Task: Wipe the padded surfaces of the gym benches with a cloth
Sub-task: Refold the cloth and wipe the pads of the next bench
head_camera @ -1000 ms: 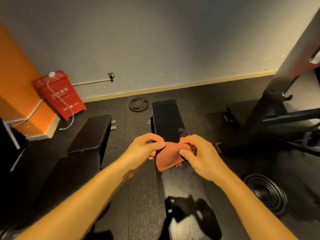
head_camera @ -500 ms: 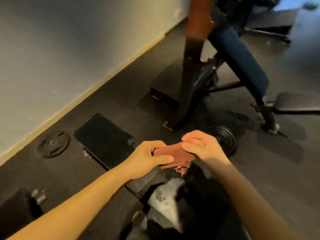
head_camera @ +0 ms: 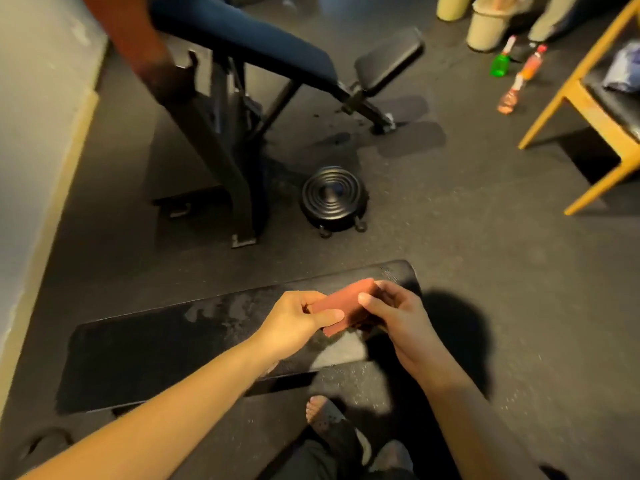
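Note:
A folded reddish-brown cloth [head_camera: 346,303] is held between both hands above the right end of a flat black padded bench [head_camera: 166,344]. My left hand [head_camera: 298,323] pinches its near left edge with thumb on top. My right hand [head_camera: 398,317] grips its right side, fingers curled round it. The bench pad shows pale streaks near the cloth. A second bench [head_camera: 249,43] with a dark blue inclined pad and a small black seat pad [head_camera: 388,64] stands farther back.
A black round ribbed stool-like object [head_camera: 332,199] sits on the floor behind the flat bench. Spray bottles [head_camera: 516,81] and buckets [head_camera: 488,22] stand at the back right. A wooden chair [head_camera: 595,109] is at the right edge. My foot [head_camera: 325,417] is below.
The view has swung right, away from the wall toward the inclined bench and chair. Both hands keep hold of the cloth, now folded smaller and lifted off the pad.

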Demonstrator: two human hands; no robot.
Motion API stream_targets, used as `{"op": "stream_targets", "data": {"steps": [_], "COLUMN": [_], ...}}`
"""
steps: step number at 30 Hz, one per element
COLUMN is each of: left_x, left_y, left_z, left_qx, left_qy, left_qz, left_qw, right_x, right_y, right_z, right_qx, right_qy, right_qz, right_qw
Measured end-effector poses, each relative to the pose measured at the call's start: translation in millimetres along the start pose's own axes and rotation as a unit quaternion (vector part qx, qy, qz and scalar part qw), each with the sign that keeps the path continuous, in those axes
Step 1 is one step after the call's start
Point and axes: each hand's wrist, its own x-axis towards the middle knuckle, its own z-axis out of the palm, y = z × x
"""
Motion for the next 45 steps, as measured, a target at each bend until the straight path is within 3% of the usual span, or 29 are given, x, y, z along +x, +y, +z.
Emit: {"op": "stream_targets", "data": {"steps": [4, 9, 15, 19, 24, 29, 33, 38, 45], "left_x": [27.1, 61.8, 122.8, 178.8, 237.1, 262.6, 264.8, 256.5, 258.9], "left_y": [-34.8, -91.6, -181.4, -254.6, -311.2, -333.9, -352.9, -364.1, -366.2], "left_z": [57.3, 106.5, 144.9, 158.5, 169.3, 175.3, 180.2, 192.0, 192.6], "left_qx": [0.104, 0.189, 0.375, 0.457, 0.454, 0.466, 0.462, 0.468, 0.465], "left_qy": [-0.039, -0.040, -0.082, -0.088, 0.008, 0.054, 0.083, 0.122, 0.135], "left_qz": [0.018, 0.013, 0.120, 0.267, 0.389, 0.421, 0.447, 0.444, 0.451], "left_qw": [0.994, 0.981, 0.916, 0.844, 0.802, 0.776, 0.762, 0.754, 0.749], "right_x": [-16.6, -14.9, 6.5, 48.4, 105.4, 145.8, 155.9, 144.1, 176.1], "right_y": [73.0, 161.6, 275.6, 349.2, 398.9, 417.5, 435.0, 475.1, 442.5], "right_z": [-54.4, -93.6, -93.5, -93.2, -122.7, -134.9, -85.9, -23.3, -132.6], "right_qx": [0.014, 0.065, 0.077, 0.057, 0.027, 0.080, 0.113, 0.056, 0.022], "right_qy": [0.121, 0.286, 0.461, 0.480, 0.502, 0.534, 0.552, 0.489, 0.590], "right_qz": [0.001, 0.061, 0.049, 0.030, -0.032, -0.078, -0.158, -0.215, -0.169], "right_qw": [0.993, 0.954, 0.883, 0.875, 0.864, 0.838, 0.811, 0.844, 0.789]}}
